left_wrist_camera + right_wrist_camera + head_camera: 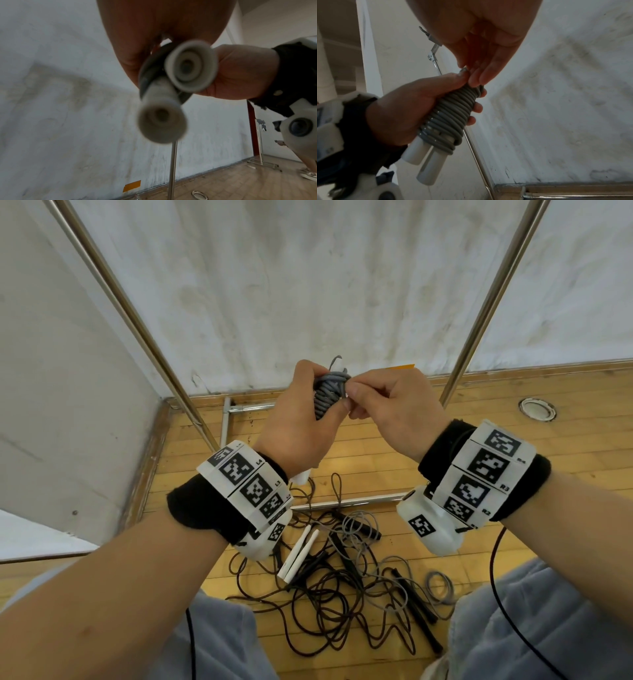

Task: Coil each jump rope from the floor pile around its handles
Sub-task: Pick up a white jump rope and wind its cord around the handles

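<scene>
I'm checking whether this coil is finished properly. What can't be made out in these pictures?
- Rope end: the right hand fingertips cover it atop the gray rope coil; tucked or loose, cannot tell.
- Head view: the left hand hides most of the coil.
- Left wrist view: the white handles are blurred.
- Floor pile: rope count unclear in the tangle.

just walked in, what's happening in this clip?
A person is bundling jump ropes. Their left hand grips a grey cord jump rope already wound in tight turns around its two white cylindrical handles, held side by side. The right hand pinches the cord at the top of the coil, apparently securing the last turn. Below, on the wooden floor, a tangled pile of dark and grey ropes with black and white handles is not yet coiled.
</scene>
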{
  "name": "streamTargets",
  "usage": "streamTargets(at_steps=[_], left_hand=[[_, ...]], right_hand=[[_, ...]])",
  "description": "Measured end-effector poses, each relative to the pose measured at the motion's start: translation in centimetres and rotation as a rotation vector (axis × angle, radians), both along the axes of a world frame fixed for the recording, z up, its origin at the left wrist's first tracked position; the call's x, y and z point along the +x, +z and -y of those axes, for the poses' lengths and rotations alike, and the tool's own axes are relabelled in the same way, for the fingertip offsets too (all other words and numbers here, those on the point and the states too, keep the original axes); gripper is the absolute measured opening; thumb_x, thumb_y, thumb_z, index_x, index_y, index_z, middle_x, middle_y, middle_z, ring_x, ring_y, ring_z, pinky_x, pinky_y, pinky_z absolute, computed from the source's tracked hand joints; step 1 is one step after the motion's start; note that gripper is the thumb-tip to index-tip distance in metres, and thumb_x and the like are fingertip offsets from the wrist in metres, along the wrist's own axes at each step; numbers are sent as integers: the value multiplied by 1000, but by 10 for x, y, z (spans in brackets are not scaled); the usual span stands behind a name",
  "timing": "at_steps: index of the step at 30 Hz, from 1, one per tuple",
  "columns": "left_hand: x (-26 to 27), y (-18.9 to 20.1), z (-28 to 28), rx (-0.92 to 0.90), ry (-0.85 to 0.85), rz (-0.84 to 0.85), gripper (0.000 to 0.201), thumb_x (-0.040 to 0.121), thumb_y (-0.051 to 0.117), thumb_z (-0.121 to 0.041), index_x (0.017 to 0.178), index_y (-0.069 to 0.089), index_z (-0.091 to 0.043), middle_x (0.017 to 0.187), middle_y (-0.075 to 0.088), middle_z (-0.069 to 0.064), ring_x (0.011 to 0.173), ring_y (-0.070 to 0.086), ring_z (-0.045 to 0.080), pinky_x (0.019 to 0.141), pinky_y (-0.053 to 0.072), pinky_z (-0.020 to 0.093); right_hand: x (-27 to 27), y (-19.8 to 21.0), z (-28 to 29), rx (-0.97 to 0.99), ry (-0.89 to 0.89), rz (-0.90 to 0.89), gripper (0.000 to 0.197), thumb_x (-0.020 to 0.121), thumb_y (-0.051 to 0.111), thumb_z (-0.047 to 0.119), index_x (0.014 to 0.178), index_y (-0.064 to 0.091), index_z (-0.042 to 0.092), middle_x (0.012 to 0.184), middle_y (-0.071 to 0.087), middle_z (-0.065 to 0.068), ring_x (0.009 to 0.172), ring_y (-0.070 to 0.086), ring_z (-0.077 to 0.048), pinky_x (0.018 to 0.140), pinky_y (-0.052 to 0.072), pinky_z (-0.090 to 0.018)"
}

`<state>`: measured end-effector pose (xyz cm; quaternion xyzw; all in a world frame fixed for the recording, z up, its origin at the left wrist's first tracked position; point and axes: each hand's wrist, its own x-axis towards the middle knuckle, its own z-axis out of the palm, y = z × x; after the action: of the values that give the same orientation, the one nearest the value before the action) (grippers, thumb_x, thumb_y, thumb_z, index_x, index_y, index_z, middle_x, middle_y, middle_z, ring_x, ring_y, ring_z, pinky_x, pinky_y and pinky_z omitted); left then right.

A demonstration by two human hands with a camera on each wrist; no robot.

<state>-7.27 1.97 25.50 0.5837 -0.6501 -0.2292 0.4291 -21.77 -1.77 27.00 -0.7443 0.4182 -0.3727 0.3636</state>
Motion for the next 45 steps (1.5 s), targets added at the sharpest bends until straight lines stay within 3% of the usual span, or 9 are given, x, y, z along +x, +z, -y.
streamTargets(at_steps=[7, 10, 13, 17, 21, 28, 32, 40, 45], left_hand=[[-2, 5, -1, 43, 47, -96, 17, 93, 54, -24, 105, 41, -26, 82, 64, 0, 65, 64, 18, 48, 53, 34], [0, 8, -1, 59, 1, -125, 17, 93, 52, -22, 103, 41, -28, 86, 64, 3, 68, 66, 23, 49, 54, 40], [0, 8, -3, 90, -77, -101, 19, 91, 47, -32, 107, 38, -28, 87, 63, 1, 69, 66, 11, 55, 57, 37], [3, 5, -1, 175, -195, -161, 16, 100, 42, -25, 113, 34, -23, 92, 59, 4, 72, 66, 11, 64, 58, 40], [5, 10, 1, 210, -220, -219, 11, 100, 44, -20, 103, 37, -28, 88, 57, 9, 64, 64, 14, 56, 56, 38], [9, 17, 1, 221, -221, -253, 15, 99, 48, -15, 95, 37, -26, 93, 55, 7, 61, 61, 15, 57, 54, 36], [8, 22, -1, 228, -224, -287, 14, 101, 41, -12, 96, 36, -24, 90, 52, 11, 65, 57, 20, 59, 49, 38], [3, 30, -6, 173, -117, -299, 12, 102, 39, -21, 91, 38, -25, 84, 57, 9, 59, 58, 20, 56, 50, 38], [1, 35, -8, 112, -36, -272, 17, 103, 35, -28, 87, 39, -25, 79, 60, 9, 54, 60, 20, 54, 51, 39]], right_hand=[[1, 3, 1, -117, -92, 10, 12, 84, 65, 13, 87, 58, 22, 94, 58, 6, 80, 62, -7, 65, 45, -7], [-1, 3, 2, -86, -88, 21, 16, 83, 67, 14, 88, 57, 24, 96, 62, 2, 83, 65, -10, 66, 49, -14], [-3, 4, 6, -68, -85, 8, 13, 83, 66, 13, 85, 58, 23, 86, 65, 2, 80, 66, -16, 69, 51, -24], [-6, 5, 10, -175, -34, -88, 13, 82, 65, 13, 80, 56, 22, 83, 57, 9, 78, 63, -16, 68, 48, -17], [-7, 5, 8, -319, 21, -136, 9, 82, 62, 10, 80, 55, 16, 81, 50, 7, 71, 55, -16, 60, 43, -11], [-5, 0, 3, -417, 78, -164, 18, 80, 68, 16, 80, 50, 19, 81, 47, 10, 69, 55, -13, 65, 50, -18], [-3, 1, 5, -393, 37, -73, 10, 77, 70, 15, 78, 60, 12, 79, 52, 8, 67, 60, -12, 65, 54, -25], [1, 12, 0, -434, 11, -76, 8, 75, 66, 21, 73, 58, 19, 76, 54, 7, 64, 61, -10, 61, 55, -25], [5, 18, 0, -451, -17, -110, 7, 71, 65, 17, 71, 60, 13, 73, 53, 10, 60, 58, -9, 57, 48, -15]])
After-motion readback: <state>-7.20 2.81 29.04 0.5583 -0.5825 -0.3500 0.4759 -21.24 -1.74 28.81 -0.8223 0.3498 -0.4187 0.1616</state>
